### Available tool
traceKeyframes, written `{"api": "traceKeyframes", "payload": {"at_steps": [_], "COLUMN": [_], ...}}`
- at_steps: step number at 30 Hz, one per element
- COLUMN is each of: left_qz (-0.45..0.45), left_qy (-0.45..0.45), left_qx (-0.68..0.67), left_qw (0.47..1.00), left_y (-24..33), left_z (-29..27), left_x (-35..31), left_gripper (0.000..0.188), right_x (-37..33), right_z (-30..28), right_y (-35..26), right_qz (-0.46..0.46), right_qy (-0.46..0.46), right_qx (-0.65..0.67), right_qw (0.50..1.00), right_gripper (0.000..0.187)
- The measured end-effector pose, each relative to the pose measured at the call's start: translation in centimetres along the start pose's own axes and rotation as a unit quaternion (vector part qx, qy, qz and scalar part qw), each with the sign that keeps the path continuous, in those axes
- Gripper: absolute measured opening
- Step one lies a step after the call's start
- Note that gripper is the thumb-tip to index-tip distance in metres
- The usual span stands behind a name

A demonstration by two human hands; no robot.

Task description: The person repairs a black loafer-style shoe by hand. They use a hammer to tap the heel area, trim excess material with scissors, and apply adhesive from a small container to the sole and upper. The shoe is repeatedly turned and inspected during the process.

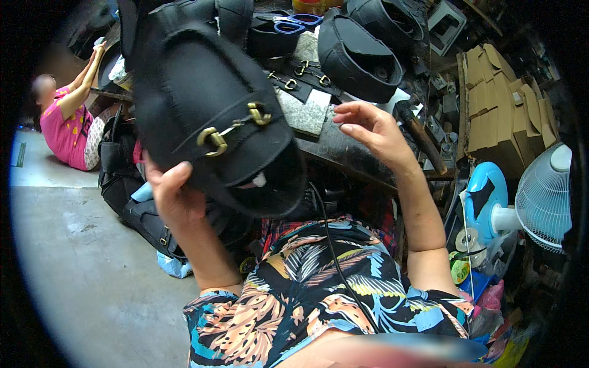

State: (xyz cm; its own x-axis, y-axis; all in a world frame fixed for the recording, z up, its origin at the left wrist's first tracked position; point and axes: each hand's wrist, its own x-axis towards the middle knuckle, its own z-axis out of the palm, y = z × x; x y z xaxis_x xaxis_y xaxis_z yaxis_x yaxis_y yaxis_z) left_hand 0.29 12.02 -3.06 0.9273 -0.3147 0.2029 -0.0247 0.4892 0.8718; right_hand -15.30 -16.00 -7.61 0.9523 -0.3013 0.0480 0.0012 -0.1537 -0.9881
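Note:
A black loafer upper (196,92) with a brass-coloured bit (236,127) across its front hangs tilted before me, its dark opening facing me. My left hand (175,190) grips its left edge, thumb on the outside and fingers partly hidden behind it. To the right of it, my right hand (374,130) is raised over the bench edge, fingers loosely bent and apart, holding nothing. Beyond that hand lie black straps (307,76) with metal bits, beside a grey stone slab (305,111). Another black upper (359,58) rests behind them.
Blue-handled scissors (291,24) lie at the back of the bench. A wooden-handled tool (423,138) sticks out at its right edge. Cardboard boxes (497,104) and a blue-and-white fan (543,193) stand at right. Black uppers (147,214) pile at left; a person in pink (67,132) sits beyond.

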Motion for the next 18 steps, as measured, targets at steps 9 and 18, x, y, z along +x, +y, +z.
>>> {"api": "traceKeyframes", "payload": {"at_steps": [9, 18], "left_qz": [0.077, 0.066], "left_qy": [0.111, 0.058], "left_qx": [-0.103, -0.106], "left_qw": [0.985, 0.990], "left_y": [2.6, 1.6], "left_z": [-2.9, -1.9], "left_x": [-1.3, -1.2], "left_gripper": [0.071, 0.075], "right_x": [2.4, 1.9], "right_z": [-4.1, -6.1], "right_y": [-2.5, -3.9], "right_qz": [-0.230, -0.253], "right_qy": [0.208, 0.189], "right_qx": [-0.549, -0.596], "right_qw": [0.776, 0.738], "right_gripper": [0.041, 0.023]}}
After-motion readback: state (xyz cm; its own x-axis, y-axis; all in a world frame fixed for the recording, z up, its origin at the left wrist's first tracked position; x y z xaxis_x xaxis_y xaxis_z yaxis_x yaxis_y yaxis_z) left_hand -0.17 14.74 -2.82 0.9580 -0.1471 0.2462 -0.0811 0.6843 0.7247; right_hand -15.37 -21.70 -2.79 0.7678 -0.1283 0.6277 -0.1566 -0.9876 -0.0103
